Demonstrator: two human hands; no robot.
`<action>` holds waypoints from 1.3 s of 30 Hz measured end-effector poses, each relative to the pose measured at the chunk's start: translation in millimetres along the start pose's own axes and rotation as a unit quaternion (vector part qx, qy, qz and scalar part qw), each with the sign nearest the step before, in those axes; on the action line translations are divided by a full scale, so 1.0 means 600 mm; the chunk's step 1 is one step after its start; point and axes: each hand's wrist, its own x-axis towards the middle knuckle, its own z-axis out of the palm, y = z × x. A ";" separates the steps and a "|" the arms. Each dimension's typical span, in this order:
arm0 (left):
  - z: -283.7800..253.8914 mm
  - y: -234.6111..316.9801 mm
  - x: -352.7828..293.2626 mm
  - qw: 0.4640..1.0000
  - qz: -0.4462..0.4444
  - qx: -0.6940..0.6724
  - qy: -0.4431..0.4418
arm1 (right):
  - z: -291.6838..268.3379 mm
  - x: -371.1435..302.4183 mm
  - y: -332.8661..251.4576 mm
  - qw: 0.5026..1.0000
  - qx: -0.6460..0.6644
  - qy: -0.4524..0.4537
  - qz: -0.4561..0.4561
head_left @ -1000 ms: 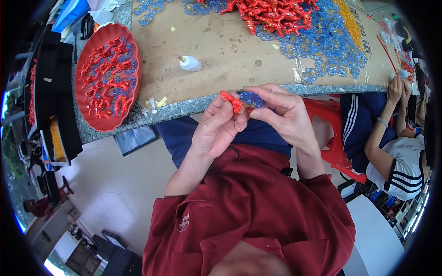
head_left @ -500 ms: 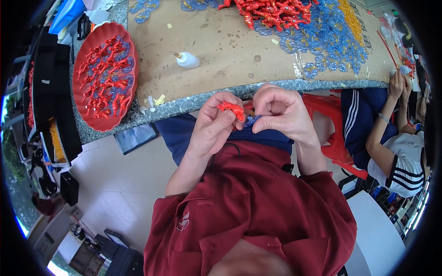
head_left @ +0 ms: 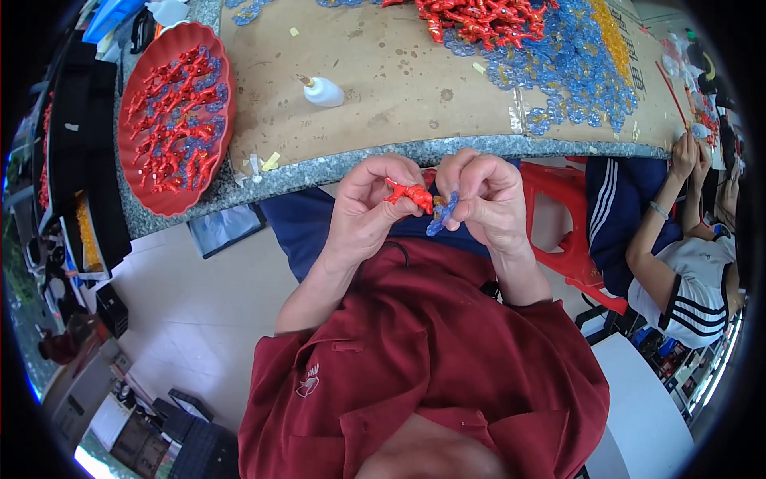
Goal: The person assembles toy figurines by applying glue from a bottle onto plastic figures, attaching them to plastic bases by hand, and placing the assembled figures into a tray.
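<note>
Between the thumb and fingers of my left hand (head_left: 369,206) is a small glossy red animal figurine (head_left: 410,195). My right hand (head_left: 488,199) pinches a clear blue plastic piece (head_left: 443,217) with a bit of yellow on it. The two parts meet in front of my lap, just off the table's near edge; whether they are joined or only touching I cannot tell. My fingertips partly cover both.
A red scalloped tray (head_left: 227,132) at left holds red figurines on blue pieces. A white squeeze bottle (head_left: 324,92) stands on the cardboard (head_left: 383,112). Red figurines (head_left: 487,24), blue pieces (head_left: 566,80) and yellow pieces (head_left: 610,40) are heaped far right. A co-worker (head_left: 678,263) sits at right.
My right hand has turned, bringing the blue piece into clear sight against the red figurine's end. The left hand keeps its pinch on the figurine. The whole view has shifted slightly.
</note>
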 end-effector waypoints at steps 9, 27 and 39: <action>0.002 0.002 -0.005 1.000 -0.009 -0.029 -0.003 | 0.006 0.001 -0.010 0.991 -0.134 -0.019 -0.021; 0.003 0.016 -0.007 0.996 -0.073 0.032 0.041 | 0.031 0.011 -0.030 0.872 -0.454 -0.060 -0.173; -0.015 -0.008 0.003 0.998 0.048 -0.006 -0.046 | 0.042 -0.008 -0.016 0.853 -0.492 0.031 -0.168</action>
